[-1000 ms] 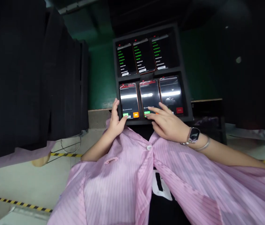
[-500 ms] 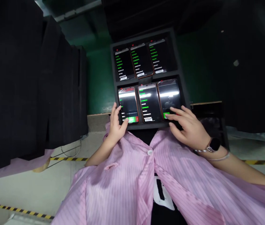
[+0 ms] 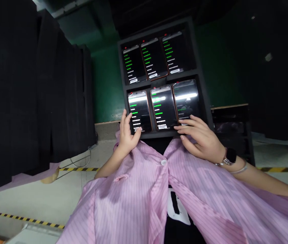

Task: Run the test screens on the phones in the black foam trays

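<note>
While a green tabletop is flanking a black tray, the right hand and the left hand, spread and grasping nothing, are overlapping the near ends of the near-right phone and near-left phone, respectively.

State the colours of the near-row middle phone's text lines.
Green and white; the phone shows best in the head view.

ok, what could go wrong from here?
1. The left hand has its thumb over the bottom of the near-left phone; a stray tap might register.
2. The right hand covers the lower screen of the near-right phone, so text there could be missed.
3. The tray seems to overhang the table; leaning might tip it.
</note>
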`<state>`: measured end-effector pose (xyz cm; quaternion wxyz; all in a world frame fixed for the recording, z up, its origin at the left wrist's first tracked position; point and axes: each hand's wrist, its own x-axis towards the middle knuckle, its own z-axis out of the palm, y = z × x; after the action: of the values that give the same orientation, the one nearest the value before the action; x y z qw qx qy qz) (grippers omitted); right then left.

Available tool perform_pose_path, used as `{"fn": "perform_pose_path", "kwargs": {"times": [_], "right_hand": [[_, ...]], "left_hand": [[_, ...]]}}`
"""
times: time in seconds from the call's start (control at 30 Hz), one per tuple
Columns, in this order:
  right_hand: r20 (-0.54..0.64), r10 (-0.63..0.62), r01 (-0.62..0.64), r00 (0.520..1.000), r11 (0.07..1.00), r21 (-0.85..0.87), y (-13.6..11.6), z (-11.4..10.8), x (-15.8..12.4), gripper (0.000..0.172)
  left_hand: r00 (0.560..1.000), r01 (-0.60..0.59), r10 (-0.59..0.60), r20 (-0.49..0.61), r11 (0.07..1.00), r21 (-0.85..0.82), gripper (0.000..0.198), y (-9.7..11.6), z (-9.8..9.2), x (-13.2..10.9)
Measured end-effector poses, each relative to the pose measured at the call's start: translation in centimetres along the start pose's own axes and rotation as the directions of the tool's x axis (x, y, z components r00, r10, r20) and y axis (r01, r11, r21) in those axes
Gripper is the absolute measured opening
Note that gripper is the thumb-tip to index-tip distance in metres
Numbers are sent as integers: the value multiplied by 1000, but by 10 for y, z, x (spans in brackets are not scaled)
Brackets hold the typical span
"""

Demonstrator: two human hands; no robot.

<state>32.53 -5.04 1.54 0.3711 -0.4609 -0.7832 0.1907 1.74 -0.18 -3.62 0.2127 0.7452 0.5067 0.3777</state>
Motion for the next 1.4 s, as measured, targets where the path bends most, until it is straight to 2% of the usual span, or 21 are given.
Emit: {"fn": "perform_pose_path", "kwargs": {"times": [0.13,0.3,0.4,0.5,0.67,0.87,1.0,1.17,1.27,1.4], "right_hand": [[16,7,-7,1000,1000,15,-2,7,3,24],[37,-47,47,998,999,2,-5,17,14,27],[55,-45,47,997,998,-35,-8,20,24,27],[42,-45,48,998,997,-60,-10,24,33,30],[63,21,-15,998,995,-96,-7,34,36,37],[94,-51,68,994,981,-184,-3,40,34,33],[96,-24,45,995,973,-226,-3,44,35,32],[58,-76,87,995,973,-215,-6,39,39,33],[54,-36,45,998,983,-180,-3,25,55,42],[56,45,-33,997,979,-202,20,11,99,60]], "left_hand": [[999,-3,1,36,999,47,72,3,-4,1],[986,74,-76,146,997,26,86,16,-20,8],[976,107,-115,184,993,55,83,21,-24,14],[975,111,-125,186,990,85,81,20,-21,17],[971,135,-150,186,987,89,83,17,-16,16],[973,143,-157,170,985,92,81,16,-17,20],[977,128,-146,158,985,119,77,14,-16,22],[965,133,-165,205,977,164,79,19,-21,23],[964,128,-161,212,978,164,81,17,-27,36],[984,89,-112,139,983,163,82,1,-27,81]]}}
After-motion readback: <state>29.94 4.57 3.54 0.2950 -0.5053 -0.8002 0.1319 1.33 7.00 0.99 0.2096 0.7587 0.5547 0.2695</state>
